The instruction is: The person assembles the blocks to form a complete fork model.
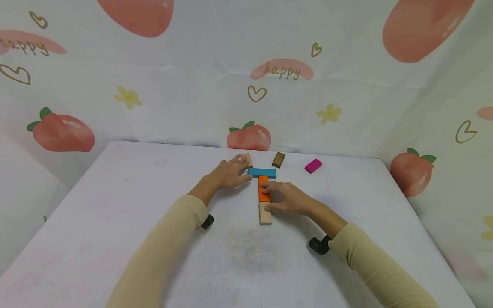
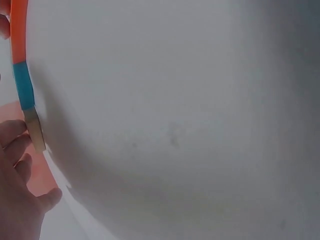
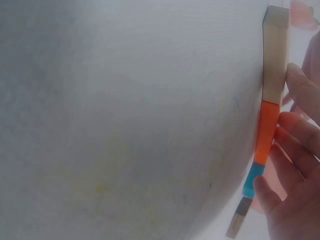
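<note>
A blue block (image 1: pixel 262 173) lies crosswise at the far end of an orange block (image 1: pixel 263 194), and a plain wooden block (image 1: pixel 265 217) continues the line toward me. My left hand (image 1: pixel 230 173) rests its fingertips on another wooden block (image 1: pixel 247 160) beyond the blue one's left end; its thumb sits by the blue block. With loosely bent fingers, my right hand (image 1: pixel 289 198) touches the orange block, its thumb on the near wooden block. In the right wrist view the fingers spread along the orange block (image 3: pixel 266 132) and the blue block (image 3: pixel 254 179).
A dark brown block (image 1: pixel 278 159) and a magenta block (image 1: pixel 313 165) lie near the table's back edge, right of the blue block. Behind the white tabletop (image 1: pixel 115 192) hangs a white cloth (image 1: pixel 192 77) printed with fruit and hearts.
</note>
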Demonstrator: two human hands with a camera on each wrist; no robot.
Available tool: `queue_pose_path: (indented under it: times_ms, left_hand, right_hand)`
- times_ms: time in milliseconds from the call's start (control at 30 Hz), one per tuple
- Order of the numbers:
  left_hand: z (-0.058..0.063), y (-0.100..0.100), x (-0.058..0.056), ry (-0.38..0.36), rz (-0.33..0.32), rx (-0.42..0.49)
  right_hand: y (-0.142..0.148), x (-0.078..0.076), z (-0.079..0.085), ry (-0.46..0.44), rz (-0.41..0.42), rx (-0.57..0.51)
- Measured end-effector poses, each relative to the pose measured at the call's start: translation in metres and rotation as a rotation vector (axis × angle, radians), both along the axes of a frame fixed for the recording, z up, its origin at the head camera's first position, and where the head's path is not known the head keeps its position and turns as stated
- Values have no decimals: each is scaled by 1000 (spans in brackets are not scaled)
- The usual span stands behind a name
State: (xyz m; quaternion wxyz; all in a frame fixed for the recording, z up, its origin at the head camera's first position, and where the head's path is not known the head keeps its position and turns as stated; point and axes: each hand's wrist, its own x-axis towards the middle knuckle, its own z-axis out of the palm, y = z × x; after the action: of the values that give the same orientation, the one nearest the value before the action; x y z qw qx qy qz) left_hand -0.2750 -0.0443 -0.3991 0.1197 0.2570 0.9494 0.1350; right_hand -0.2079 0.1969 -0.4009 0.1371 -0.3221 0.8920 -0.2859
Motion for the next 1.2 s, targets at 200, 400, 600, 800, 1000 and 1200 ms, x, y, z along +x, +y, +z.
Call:
queue_pose_path:
  times_ms: [200,400,600,800,1000,1200]
  left_hand:
    - [1,1,-1,-6,-4,0]
    - [2,2,0,-22,-10,3]
    - [2,2,1,-33,-1,20]
    - [2,3,1,-39,2,25]
    - [2,3,1,-43,-9,33]
    - [1,2,0,-40,-10,36]
  right_hand:
    - [0,0,1,4,-2,1]
    - [0,1,1,3,-2,-4]
    - [0,1,0,1,-3,0]
    - [0,1,1,-12,-14,3]
    - [0,1,1,-14,-20,14]
    - [-1,2,0,-19,-28,20]
